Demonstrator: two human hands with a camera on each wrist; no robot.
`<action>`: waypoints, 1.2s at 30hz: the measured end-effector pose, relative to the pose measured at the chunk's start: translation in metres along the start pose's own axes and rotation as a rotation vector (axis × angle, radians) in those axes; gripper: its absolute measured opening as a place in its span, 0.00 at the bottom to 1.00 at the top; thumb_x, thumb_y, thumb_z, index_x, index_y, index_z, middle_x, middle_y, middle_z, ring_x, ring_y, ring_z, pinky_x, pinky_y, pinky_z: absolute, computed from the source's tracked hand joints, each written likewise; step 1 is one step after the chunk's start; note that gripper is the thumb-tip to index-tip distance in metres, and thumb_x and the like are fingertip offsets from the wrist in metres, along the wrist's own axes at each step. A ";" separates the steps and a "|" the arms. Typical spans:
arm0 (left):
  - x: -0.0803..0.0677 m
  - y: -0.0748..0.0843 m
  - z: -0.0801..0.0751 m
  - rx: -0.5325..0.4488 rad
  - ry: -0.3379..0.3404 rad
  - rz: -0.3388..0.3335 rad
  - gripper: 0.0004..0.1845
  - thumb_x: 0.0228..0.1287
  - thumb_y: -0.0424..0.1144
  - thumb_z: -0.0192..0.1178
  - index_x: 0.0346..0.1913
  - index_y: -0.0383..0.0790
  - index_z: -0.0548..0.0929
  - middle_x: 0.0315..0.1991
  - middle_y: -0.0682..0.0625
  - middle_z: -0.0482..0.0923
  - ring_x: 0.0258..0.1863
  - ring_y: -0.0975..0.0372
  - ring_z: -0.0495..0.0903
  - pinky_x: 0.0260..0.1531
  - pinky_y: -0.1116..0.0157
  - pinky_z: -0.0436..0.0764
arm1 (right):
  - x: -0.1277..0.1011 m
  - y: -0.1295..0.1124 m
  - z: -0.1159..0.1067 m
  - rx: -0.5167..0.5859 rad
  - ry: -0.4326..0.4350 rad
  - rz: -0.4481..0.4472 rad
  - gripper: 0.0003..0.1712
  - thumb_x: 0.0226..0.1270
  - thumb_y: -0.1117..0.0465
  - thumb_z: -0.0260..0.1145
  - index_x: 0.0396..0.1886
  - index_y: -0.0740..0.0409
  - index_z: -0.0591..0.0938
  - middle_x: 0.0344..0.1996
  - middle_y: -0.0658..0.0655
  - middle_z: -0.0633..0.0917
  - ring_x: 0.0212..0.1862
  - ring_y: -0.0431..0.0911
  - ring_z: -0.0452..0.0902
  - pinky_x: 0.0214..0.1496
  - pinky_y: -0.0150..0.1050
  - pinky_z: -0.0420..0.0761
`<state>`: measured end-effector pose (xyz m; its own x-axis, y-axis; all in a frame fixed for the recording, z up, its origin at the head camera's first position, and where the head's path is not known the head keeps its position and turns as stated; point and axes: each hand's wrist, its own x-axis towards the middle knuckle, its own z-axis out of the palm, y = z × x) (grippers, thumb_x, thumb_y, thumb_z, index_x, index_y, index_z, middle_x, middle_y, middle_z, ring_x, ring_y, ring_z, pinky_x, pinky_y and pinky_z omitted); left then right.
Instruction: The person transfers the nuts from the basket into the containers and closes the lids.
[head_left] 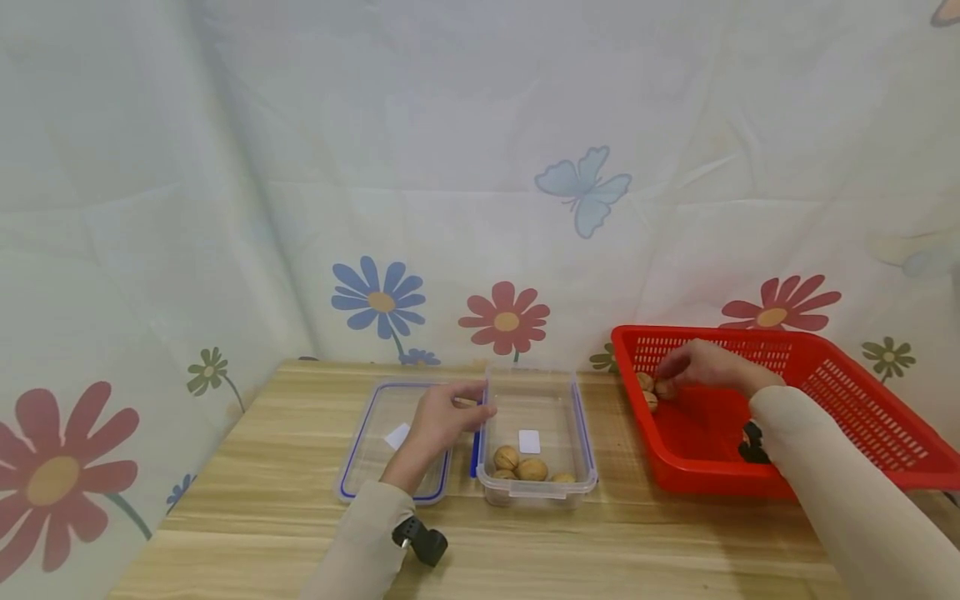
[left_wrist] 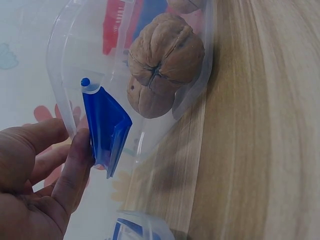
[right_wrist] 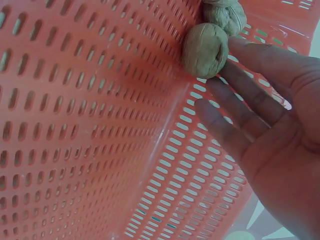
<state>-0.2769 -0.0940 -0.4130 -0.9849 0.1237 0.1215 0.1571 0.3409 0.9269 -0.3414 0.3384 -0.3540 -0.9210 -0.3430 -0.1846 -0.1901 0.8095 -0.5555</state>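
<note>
— Red basket (head_left: pixel 862 400) on the right: what is your right hand (head_left: pixel 708 367) doing in it?

— My fingers (right_wrist: pixel 235 125) lie straight beside the walnuts (head_left: pixel 651 390) at the basket's near-left corner. One fingertip touches a nut, I think; nothing is gripped.

— And the left hand (head_left: pixel 442 417)?

— It holds the clear box (head_left: pixel 536 437) by its left rim, thumb (left_wrist: pixel 75 170) pressed against the blue clasp (left_wrist: pixel 107 130). More walnuts (head_left: pixel 521 464) sit inside the box at its near end. Its lid (head_left: pixel 393 437) lies flat on the table (head_left: pixel 262 500), just left of the box, under my wrist.
</note>
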 end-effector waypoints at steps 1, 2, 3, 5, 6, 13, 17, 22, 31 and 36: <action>0.000 0.000 0.000 -0.002 0.000 -0.001 0.25 0.68 0.35 0.75 0.66 0.34 0.85 0.56 0.39 0.86 0.39 0.54 0.91 0.41 0.56 0.91 | 0.000 0.001 0.000 -0.008 -0.006 -0.003 0.25 0.68 0.57 0.78 0.62 0.61 0.87 0.53 0.59 0.88 0.53 0.55 0.81 0.65 0.69 0.78; 0.000 0.000 0.000 -0.005 0.001 -0.001 0.25 0.67 0.35 0.75 0.66 0.34 0.85 0.56 0.39 0.86 0.39 0.54 0.91 0.41 0.57 0.91 | 0.001 0.001 0.000 -0.013 -0.014 -0.006 0.24 0.68 0.58 0.78 0.61 0.61 0.87 0.53 0.59 0.89 0.52 0.54 0.81 0.65 0.69 0.78; 0.000 0.000 0.000 -0.008 0.001 -0.002 0.25 0.67 0.35 0.75 0.66 0.34 0.85 0.56 0.39 0.86 0.39 0.54 0.91 0.40 0.58 0.91 | 0.001 0.001 0.000 -0.016 -0.020 -0.004 0.23 0.68 0.58 0.78 0.61 0.61 0.88 0.52 0.59 0.89 0.52 0.54 0.82 0.65 0.69 0.78; 0.000 0.000 0.000 -0.011 0.000 -0.002 0.25 0.67 0.35 0.75 0.65 0.34 0.85 0.56 0.38 0.86 0.39 0.54 0.91 0.40 0.59 0.91 | 0.001 0.002 0.000 -0.022 -0.029 -0.009 0.22 0.69 0.58 0.78 0.60 0.61 0.88 0.51 0.59 0.89 0.51 0.53 0.82 0.65 0.69 0.77; 0.000 -0.001 0.000 -0.011 0.001 -0.003 0.25 0.67 0.35 0.75 0.65 0.34 0.85 0.56 0.38 0.86 0.39 0.54 0.91 0.40 0.59 0.91 | 0.002 0.002 0.000 -0.025 -0.030 -0.007 0.22 0.69 0.58 0.78 0.59 0.61 0.88 0.51 0.59 0.89 0.50 0.53 0.83 0.65 0.69 0.78; 0.000 0.000 0.000 -0.003 -0.002 -0.012 0.25 0.68 0.35 0.74 0.66 0.34 0.84 0.57 0.39 0.86 0.39 0.54 0.91 0.41 0.59 0.91 | 0.002 0.003 0.000 -0.020 -0.050 -0.001 0.16 0.69 0.63 0.76 0.55 0.61 0.89 0.50 0.58 0.89 0.48 0.52 0.82 0.65 0.67 0.79; 0.000 0.000 0.000 0.001 -0.003 -0.012 0.25 0.68 0.35 0.74 0.66 0.34 0.84 0.57 0.39 0.86 0.39 0.54 0.91 0.41 0.58 0.91 | 0.001 0.003 0.000 -0.016 -0.050 -0.005 0.15 0.70 0.65 0.75 0.55 0.61 0.89 0.49 0.58 0.89 0.47 0.51 0.82 0.65 0.66 0.80; 0.001 0.000 0.000 -0.006 -0.002 -0.008 0.25 0.68 0.34 0.74 0.66 0.33 0.84 0.56 0.38 0.86 0.39 0.53 0.91 0.40 0.59 0.91 | 0.001 0.003 0.001 -0.029 -0.043 0.000 0.16 0.69 0.63 0.76 0.54 0.61 0.89 0.49 0.58 0.89 0.47 0.51 0.82 0.65 0.67 0.79; -0.001 0.002 0.000 -0.009 0.001 0.000 0.25 0.68 0.34 0.74 0.66 0.33 0.84 0.57 0.38 0.86 0.38 0.54 0.91 0.41 0.57 0.91 | -0.003 -0.001 -0.005 -0.007 -0.030 0.015 0.22 0.67 0.56 0.79 0.58 0.59 0.89 0.50 0.56 0.88 0.49 0.52 0.81 0.62 0.63 0.82; -0.001 0.002 0.000 -0.003 0.000 0.001 0.25 0.68 0.34 0.74 0.66 0.33 0.84 0.57 0.38 0.86 0.39 0.54 0.91 0.41 0.58 0.91 | -0.006 -0.007 -0.009 -0.021 0.011 -0.017 0.20 0.69 0.57 0.78 0.57 0.60 0.89 0.51 0.57 0.89 0.50 0.53 0.80 0.60 0.62 0.84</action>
<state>-0.2758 -0.0936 -0.4111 -0.9847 0.1241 0.1223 0.1578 0.3378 0.9279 -0.3378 0.3390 -0.3420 -0.9213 -0.3517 -0.1662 -0.2127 0.8133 -0.5416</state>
